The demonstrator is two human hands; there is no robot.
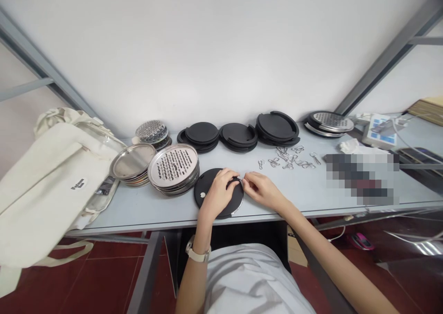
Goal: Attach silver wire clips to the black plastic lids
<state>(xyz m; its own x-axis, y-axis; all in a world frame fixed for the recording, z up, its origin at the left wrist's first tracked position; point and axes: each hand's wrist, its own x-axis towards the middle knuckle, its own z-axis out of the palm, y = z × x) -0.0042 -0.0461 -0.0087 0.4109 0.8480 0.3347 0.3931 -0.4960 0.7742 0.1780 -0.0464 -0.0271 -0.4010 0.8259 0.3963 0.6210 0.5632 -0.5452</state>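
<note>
A round black disc (206, 184) lies near the table's front edge, with a silvery rim on its lower right and a small pale spot on its left. My left hand (223, 189) rests over it, fingers curled down at its upper right edge. Fingertips pinched, my right hand (261, 189) meets the left at that same edge. A small shiny bit shows between the two hands, too small to name. Beyond the right hand lie several loose metal clips (274, 162). Left of the disc stands a stack of round metal grater plates (175, 166).
Plain metal discs (134, 160) and smaller grater plates (150, 130) are stacked at left, beside a cream bag (51, 180). Black round stacks (202, 131) line the wall. Farther right are a grater stack (331, 121), crumpled white tissue (349, 146) and a blue-white device (380, 130).
</note>
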